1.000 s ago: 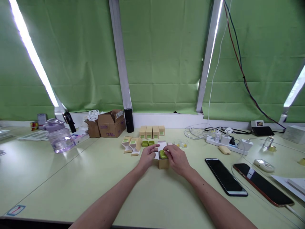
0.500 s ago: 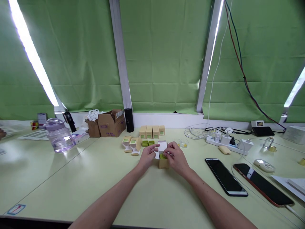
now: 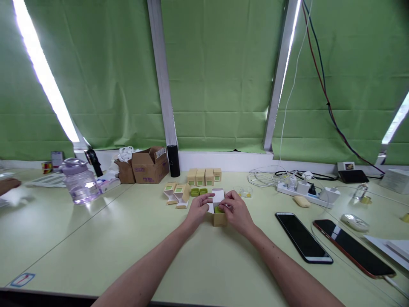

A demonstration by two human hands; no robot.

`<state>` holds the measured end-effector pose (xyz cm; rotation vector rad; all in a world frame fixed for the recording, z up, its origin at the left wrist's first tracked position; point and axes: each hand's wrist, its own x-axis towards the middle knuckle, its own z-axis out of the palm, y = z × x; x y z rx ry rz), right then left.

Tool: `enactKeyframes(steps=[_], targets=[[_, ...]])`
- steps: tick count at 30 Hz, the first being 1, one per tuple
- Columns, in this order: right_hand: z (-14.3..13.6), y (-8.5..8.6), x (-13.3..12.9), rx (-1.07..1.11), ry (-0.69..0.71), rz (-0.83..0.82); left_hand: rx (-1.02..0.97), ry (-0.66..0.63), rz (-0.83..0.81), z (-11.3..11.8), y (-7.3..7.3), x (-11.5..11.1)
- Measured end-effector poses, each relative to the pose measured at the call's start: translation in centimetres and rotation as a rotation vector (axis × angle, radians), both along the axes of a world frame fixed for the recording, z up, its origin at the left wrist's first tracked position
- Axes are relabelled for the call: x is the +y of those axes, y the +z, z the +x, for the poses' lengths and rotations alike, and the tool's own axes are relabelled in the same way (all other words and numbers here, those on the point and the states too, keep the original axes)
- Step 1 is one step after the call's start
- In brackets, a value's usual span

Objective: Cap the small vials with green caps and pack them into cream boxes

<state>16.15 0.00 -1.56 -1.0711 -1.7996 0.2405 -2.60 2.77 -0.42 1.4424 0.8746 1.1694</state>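
A small brown box (image 3: 220,220) stands on the table between my hands, its white flaps raised. My left hand (image 3: 198,208) has its thumb and fingers closed on the box's left flap. The fingers of my right hand (image 3: 234,209) are pinched on a green piece (image 3: 218,209) in the box's mouth. Just behind my left hand lie two green containers (image 3: 198,192). Left of them are two open brown boxes (image 3: 182,195), and farther back stand several closed small boxes (image 3: 200,177). A clear case (image 3: 244,192) with yellow spots lies behind my right hand.
A purple water bottle (image 3: 79,183), cardboard box (image 3: 149,165) and black cylinder (image 3: 173,161) stand at the back left. On the right are two phones (image 3: 303,237), a power strip (image 3: 303,194) and cables. Another person's hand (image 3: 9,185) is at the far left edge.
The other person's hand at the far left reaches farther into view. My own hands and the small box have hardly moved.
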Motion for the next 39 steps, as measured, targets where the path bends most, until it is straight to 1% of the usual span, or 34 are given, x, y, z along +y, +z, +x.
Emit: enactKeyframes(steps=[8, 17, 25, 31, 39], targets=[[-0.04, 0.05, -0.12, -0.005, -0.001, -0.004, -0.025, -0.011, -0.007, 0.03, 0.12, -0.02], [-0.03, 0.30, -0.22, 0.032, -0.014, -0.014, 0.007, 0.031, 0.003, -0.03, 0.25, -0.22], [0.23, 0.46, -0.08, 0.118, -0.060, 0.008, -0.001, 0.058, 0.012, -0.07, 0.29, -0.28], [0.39, 0.19, 0.24, 0.155, -0.111, 0.019, -0.046, 0.043, -0.020, -0.04, 0.16, -0.15], [0.65, -0.01, 0.49, 0.165, -0.157, -0.023, -0.028, 0.036, 0.012, 0.10, 0.10, -0.34]])
